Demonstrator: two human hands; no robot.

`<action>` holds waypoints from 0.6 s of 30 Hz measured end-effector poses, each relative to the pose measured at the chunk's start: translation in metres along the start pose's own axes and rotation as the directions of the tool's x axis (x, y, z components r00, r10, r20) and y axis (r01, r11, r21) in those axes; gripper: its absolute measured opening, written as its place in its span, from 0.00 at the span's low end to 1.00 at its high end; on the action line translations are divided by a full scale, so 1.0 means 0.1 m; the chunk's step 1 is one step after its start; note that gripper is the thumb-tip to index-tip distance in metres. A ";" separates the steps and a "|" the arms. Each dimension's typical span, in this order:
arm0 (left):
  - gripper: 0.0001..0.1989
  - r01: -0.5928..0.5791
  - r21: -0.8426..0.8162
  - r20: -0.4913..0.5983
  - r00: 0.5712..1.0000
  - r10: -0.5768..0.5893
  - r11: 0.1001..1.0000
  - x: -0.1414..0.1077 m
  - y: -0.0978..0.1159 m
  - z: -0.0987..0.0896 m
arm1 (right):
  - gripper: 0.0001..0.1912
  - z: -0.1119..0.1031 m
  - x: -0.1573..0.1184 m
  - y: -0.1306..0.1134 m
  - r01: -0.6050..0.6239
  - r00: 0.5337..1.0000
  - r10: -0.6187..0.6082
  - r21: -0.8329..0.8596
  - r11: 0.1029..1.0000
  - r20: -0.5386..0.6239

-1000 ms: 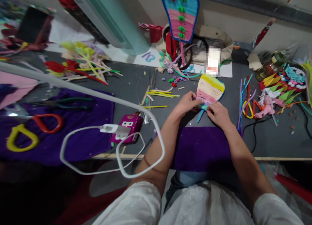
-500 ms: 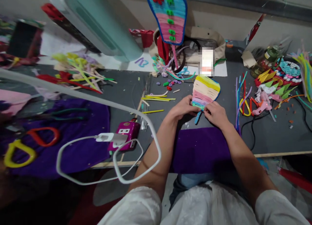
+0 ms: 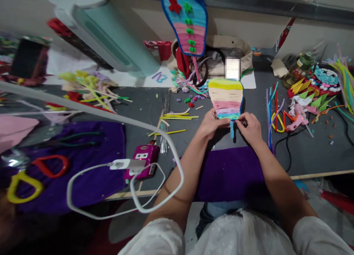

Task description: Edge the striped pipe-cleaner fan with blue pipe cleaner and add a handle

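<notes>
A striped hand fan (image 3: pixel 226 96), apparently made of pipe cleaners, stands over the dark table with its wide yellow end away from me. Cream, pink, lilac and blue bands follow below, with a dark blue border along the right side. Its short blue handle (image 3: pixel 232 129) points towards me. My left hand (image 3: pixel 211 124) is closed on the lower left corner, thumb across the base. At the lower right corner my right hand (image 3: pixel 249 126) pinches with thumb and forefinger by the border and handle top; what exactly lies between the fingertips is too small to tell.
A purple cloth (image 3: pixel 229 174) lies in front of me. Left are a magenta power adapter (image 3: pixel 145 157), a looping white cable (image 3: pixel 177 152) and scissors (image 3: pixel 24 187). Another fan (image 3: pixel 188 24) stands behind. Loose pipe cleaners (image 3: pixel 179 116) and a pink glue gun (image 3: pixel 298 118) flank my hands.
The striped fan has turned from a tilt to nearly upright, its handle swinging from lower left to straight down. My right hand has shifted slightly right of the handle; my left keeps its hold.
</notes>
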State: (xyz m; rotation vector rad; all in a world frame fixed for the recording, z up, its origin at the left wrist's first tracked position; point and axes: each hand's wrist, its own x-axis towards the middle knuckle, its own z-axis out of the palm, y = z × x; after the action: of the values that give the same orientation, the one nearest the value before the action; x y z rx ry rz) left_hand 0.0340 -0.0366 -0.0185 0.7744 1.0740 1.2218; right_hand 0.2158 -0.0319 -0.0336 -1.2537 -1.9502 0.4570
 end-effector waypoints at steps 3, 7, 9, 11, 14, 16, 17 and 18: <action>0.34 -0.049 -0.033 -0.041 0.998 0.048 0.998 -0.01 -0.01 0.06 | 0.05 0.03 0.01 0.02 -0.142 0.988 0.150 0.158 0.977 -0.037; 0.36 -0.078 -0.060 -0.067 0.995 0.074 0.995 -0.02 -0.03 0.11 | 0.08 0.05 0.02 0.06 -0.204 0.975 0.221 0.331 0.921 -0.013; 0.36 -0.075 -0.053 -0.072 0.995 0.071 0.996 -0.02 -0.04 0.13 | 0.08 0.04 0.02 0.06 -0.190 0.977 0.211 0.338 0.922 -0.026; 0.36 -0.071 -0.038 -0.073 0.995 0.068 0.997 -0.02 -0.04 0.14 | 0.09 0.00 0.02 0.04 -0.162 0.982 0.183 0.291 0.943 -0.048; 0.36 -0.075 -0.023 -0.066 0.995 0.073 0.997 -0.02 -0.04 0.14 | 0.08 -0.05 0.02 0.02 -0.109 0.991 0.122 0.194 0.975 -0.057; 0.36 -0.076 -0.020 -0.059 0.995 0.074 0.997 -0.02 -0.04 0.14 | 0.08 -0.07 0.02 0.01 -0.082 0.994 0.093 0.157 0.984 -0.062; 0.36 -0.077 -0.019 -0.059 0.995 0.075 0.997 -0.02 -0.05 0.14 | 0.08 -0.07 0.02 0.01 -0.076 0.994 0.086 0.145 0.986 -0.065; 0.36 -0.080 -0.017 -0.061 0.995 0.079 0.997 -0.02 -0.05 0.14 | 0.09 -0.07 0.02 0.01 -0.074 0.994 0.084 0.137 0.988 -0.071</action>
State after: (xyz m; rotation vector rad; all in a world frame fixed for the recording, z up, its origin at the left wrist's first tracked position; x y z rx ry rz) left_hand 0.0488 -0.0384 -0.0182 0.7753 1.0878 1.3284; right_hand 0.2212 -0.0301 -0.0285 -1.2470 -1.7808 0.5624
